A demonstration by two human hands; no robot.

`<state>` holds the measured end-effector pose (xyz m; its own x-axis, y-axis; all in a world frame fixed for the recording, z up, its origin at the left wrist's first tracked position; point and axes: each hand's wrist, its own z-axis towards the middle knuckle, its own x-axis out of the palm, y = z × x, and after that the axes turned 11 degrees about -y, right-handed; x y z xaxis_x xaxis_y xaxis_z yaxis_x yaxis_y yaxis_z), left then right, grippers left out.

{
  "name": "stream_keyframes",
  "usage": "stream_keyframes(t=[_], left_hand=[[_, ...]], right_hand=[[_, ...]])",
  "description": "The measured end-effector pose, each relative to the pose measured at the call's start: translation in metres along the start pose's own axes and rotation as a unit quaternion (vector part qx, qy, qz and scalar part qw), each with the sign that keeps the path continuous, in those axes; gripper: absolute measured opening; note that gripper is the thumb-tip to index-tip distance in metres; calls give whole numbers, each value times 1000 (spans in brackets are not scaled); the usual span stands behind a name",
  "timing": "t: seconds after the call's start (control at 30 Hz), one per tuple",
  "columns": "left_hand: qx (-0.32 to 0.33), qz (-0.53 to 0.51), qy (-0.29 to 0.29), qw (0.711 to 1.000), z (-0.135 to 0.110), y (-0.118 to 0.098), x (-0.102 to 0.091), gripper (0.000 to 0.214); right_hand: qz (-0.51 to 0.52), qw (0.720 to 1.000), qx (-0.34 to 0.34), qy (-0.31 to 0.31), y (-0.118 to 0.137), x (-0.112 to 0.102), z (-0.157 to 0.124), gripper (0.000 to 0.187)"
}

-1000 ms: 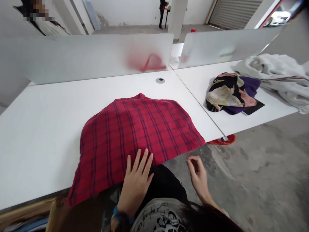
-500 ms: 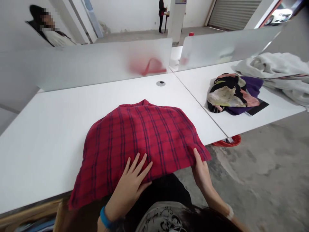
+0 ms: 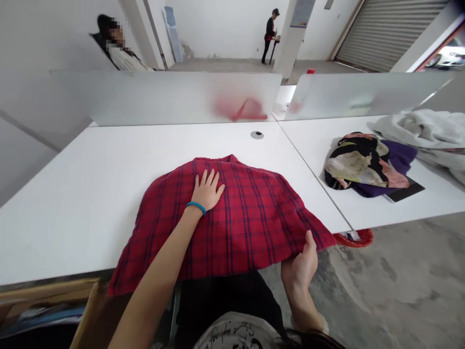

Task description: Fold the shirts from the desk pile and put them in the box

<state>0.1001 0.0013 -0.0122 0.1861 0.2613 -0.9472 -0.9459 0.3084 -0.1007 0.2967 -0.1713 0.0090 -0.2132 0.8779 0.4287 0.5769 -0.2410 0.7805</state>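
Observation:
A red plaid shirt (image 3: 250, 208) with dark blue lines lies spread over the white table (image 3: 109, 160), its near edge hanging past the table's front. My left hand (image 3: 208, 190), with a blue band on the wrist, rests flat on the upper part of the cloth, fingers spread. At the shirt's lower right corner, my right hand (image 3: 303, 266) grips the edge, thumb on top and the other fingers hidden beneath the fabric.
A frosted divider (image 3: 163, 99) runs along the table's back. To the right lie a floral cloth (image 3: 358, 162), a purple cloth (image 3: 401, 155), a dark flat object (image 3: 409, 190) and white fabric (image 3: 428, 128). Below are a red basket (image 3: 366, 238) and a cardboard box (image 3: 85, 312). Two people are beyond.
My left hand has moved from the shirt's lower edge up and forward onto its upper part. My right hand still holds the lower right corner. The view has shifted.

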Motion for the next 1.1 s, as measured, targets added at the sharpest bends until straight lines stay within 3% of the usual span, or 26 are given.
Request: stream_keyframes(t=[0.1, 0.23, 0.33, 0.4, 0.47, 0.53, 0.57, 0.63, 0.7, 0.73, 0.8, 0.87, 0.93, 0.97, 1.0, 1.1], left_hand=[[1, -16, -4, 1000, -6, 0, -4, 61], [-19, -66, -45, 997, -30, 7, -33, 59], [-102, -174, -67, 977, -67, 33, -60, 58], [-205, -319, -70, 923, -96, 58, -75, 58], [-308, -478, -108, 816, -123, 82, -88, 61], [-367, -583, -159, 707, -144, 102, -97, 63], [-385, -607, -173, 674, -152, 110, -101, 65], [-409, -615, -171, 652, -164, 119, -105, 67], [-425, -599, -148, 662, -171, 124, -105, 71], [-428, -589, -136, 672, -173, 125, -104, 73], [-426, -558, -119, 702, -175, 125, -101, 77], [-416, -515, -111, 741, -177, 126, -98, 76], [-391, -463, -98, 790, -179, 126, -97, 75], [-373, -422, -88, 821, -178, 125, -99, 76], [-354, -367, -83, 856, -176, 124, -102, 76], [-267, -172, -98, 943, -155, 108, -119, 70]], right_hand=[[6, 1000, -26, -6, -3, 9, -7, 48], [11, 998, -60, 19, -2, 28, -22, 53], [-12, 995, -64, 75, 1, 51, -39, 59], [-39, 989, -73, 121, 0, 68, -55, 63], [-83, 975, -91, 185, -8, 84, -77, 65], [-146, 931, -139, 305, -24, 94, -103, 63], [-180, 886, -179, 389, -34, 96, -118, 62], [-242, 741, -275, 563, -60, 93, -147, 62], [-302, 574, -359, 671, -86, 83, -170, 65], [-328, 506, -387, 697, -98, 75, -178, 66], [-353, 416, -412, 730, -114, 61, -185, 70], [-329, 372, -407, 766, -114, 50, -181, 73], [-283, 368, -396, 792, -101, 42, -168, 69], [-262, 383, -390, 795, -92, 40, -159, 63], [-248, 410, -382, 790, -81, 37, -149, 55], [-260, 534, -326, 736, -54, 29, -118, 34]])
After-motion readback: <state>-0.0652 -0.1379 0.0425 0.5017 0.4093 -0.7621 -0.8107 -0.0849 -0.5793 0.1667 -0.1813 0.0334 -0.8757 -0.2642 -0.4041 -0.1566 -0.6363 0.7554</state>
